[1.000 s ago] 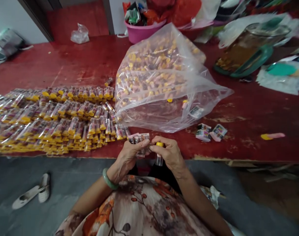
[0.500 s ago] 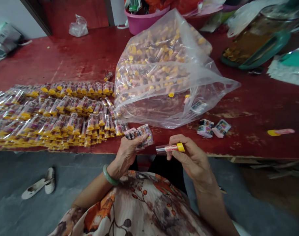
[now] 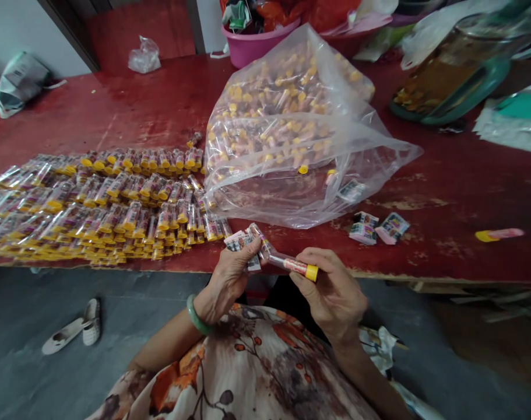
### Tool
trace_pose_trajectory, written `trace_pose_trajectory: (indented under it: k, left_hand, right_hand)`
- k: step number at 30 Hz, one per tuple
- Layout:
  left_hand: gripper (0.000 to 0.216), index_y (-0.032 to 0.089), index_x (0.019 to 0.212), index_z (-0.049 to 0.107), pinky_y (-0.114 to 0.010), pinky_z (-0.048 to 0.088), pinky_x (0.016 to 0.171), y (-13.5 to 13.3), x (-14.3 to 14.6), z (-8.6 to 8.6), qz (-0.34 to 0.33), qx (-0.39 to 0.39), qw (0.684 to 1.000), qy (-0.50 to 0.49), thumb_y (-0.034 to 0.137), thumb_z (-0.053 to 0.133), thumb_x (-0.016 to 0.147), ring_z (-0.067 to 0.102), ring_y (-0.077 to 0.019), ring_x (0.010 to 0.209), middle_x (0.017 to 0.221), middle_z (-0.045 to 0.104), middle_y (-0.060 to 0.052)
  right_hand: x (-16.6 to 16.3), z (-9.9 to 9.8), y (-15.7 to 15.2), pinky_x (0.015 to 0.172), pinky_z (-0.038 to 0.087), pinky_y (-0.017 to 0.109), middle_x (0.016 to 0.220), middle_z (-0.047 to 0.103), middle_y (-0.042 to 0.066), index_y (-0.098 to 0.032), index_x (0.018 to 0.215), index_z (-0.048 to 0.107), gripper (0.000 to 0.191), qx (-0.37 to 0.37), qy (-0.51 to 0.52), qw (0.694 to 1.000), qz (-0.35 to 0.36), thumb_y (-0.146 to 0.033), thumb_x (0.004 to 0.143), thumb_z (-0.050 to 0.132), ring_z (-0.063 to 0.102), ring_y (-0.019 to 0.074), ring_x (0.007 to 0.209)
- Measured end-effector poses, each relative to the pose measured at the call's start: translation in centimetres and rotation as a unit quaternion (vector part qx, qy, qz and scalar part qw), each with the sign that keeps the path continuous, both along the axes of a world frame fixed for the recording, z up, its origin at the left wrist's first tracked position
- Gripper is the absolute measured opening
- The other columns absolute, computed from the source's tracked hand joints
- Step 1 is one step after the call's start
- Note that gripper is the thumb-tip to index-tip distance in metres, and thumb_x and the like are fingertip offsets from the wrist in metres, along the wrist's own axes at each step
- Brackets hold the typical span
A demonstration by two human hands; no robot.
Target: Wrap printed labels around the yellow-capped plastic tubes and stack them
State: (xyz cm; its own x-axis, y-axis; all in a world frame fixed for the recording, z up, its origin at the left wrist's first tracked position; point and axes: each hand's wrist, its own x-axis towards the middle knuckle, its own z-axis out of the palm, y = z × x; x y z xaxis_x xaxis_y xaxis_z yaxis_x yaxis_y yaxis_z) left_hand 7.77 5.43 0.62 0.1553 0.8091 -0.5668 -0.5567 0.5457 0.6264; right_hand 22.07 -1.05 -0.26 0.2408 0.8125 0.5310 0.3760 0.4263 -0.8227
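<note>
My left hand (image 3: 231, 269) pinches a small stack of printed paper labels (image 3: 236, 241) at the table's front edge. One label (image 3: 257, 234) stands out from the stack, looking curled, beside my left thumb. My right hand (image 3: 335, 291) grips a clear plastic tube (image 3: 291, 264) by its yellow-capped end, with something pink and red inside. The tube's clear end points left and meets the curled label; whether the label is inside it I cannot tell. Beyond my hands lies a large clear bag (image 3: 287, 140) full of similar yellow-capped tubes.
Rows of stacked yellow-capped tubes (image 3: 103, 204) fill the left of the red table (image 3: 444, 233). Two bundles of labels (image 3: 364, 227) lie right of the bag, and a lone tube (image 3: 500, 234) farther right. At the back are a pink basin (image 3: 259, 44) and a tea jug (image 3: 449, 70).
My right hand has moved the tube left, so its clear end now meets the labels. One label now stands curled out from the stack in my left hand.
</note>
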Motion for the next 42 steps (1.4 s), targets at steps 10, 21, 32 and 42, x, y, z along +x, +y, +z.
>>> trace_pose_trajectory:
  k: [10, 21, 32, 42]
  left_hand:
    - [0.04, 0.013, 0.077, 0.062, -0.021, 0.046, 0.049, -0.1, -0.2, -0.3, 0.005, -0.001, 1.0, -0.027, 0.031, 0.089, 0.053, 0.054, -0.0076, 0.051, 0.067, 0.061, 0.002]
    - [0.04, 0.013, 0.079, 0.063, -0.023, 0.05, 0.051, -0.3, -0.6, -0.8, 0.035, 0.005, 0.999, -0.008, 0.03, 0.088, 0.053, 0.055, -0.0086, 0.053, 0.068, 0.061, 0.002]
    - [0.04, 0.013, 0.075, 0.062, -0.025, 0.049, 0.053, -0.6, -1.4, -0.4, 0.026, 0.011, 0.999, 0.013, 0.032, 0.089, 0.051, 0.056, -0.0107, 0.055, 0.066, 0.061, 0.002]
    - [0.036, 0.014, 0.075, 0.063, -0.024, 0.048, 0.056, -0.8, -1.8, -0.4, 0.025, 0.043, 0.999, 0.018, 0.03, 0.088, 0.053, 0.057, -0.0103, 0.056, 0.068, 0.064, 0.001]
  right_hand:
    - [-1.8, -2.1, -0.4, 0.067, 0.057, 0.032, 0.094, 0.066, 0.007, -0.018, 0.104, 0.065, 0.032, 0.056, -0.037, 0.995, -0.078, -0.009, 0.074, 0.072, 0.065, 0.0191, 0.082]
    - [-2.6, -2.0, 0.4, 0.068, 0.06, 0.029, 0.093, 0.068, 0.007, -0.016, 0.107, 0.06, 0.039, 0.132, -0.183, 0.967, -0.12, -0.007, 0.072, 0.075, 0.067, 0.0167, 0.079]
    - [-3.0, -2.7, 0.5, 0.069, 0.058, 0.025, 0.096, 0.068, 0.009, -0.014, 0.112, 0.06, 0.046, 0.16, -0.266, 0.944, -0.115, -0.008, 0.07, 0.078, 0.068, 0.0164, 0.079]
    - [-3.7, -2.3, 0.6, 0.079, 0.058, 0.037, 0.116, 0.059, 0.015, -0.017, 0.133, 0.048, 0.052, 0.121, -0.2, 0.972, 0.011, -0.008, 0.082, 0.06, 0.062, 0.0239, 0.102]
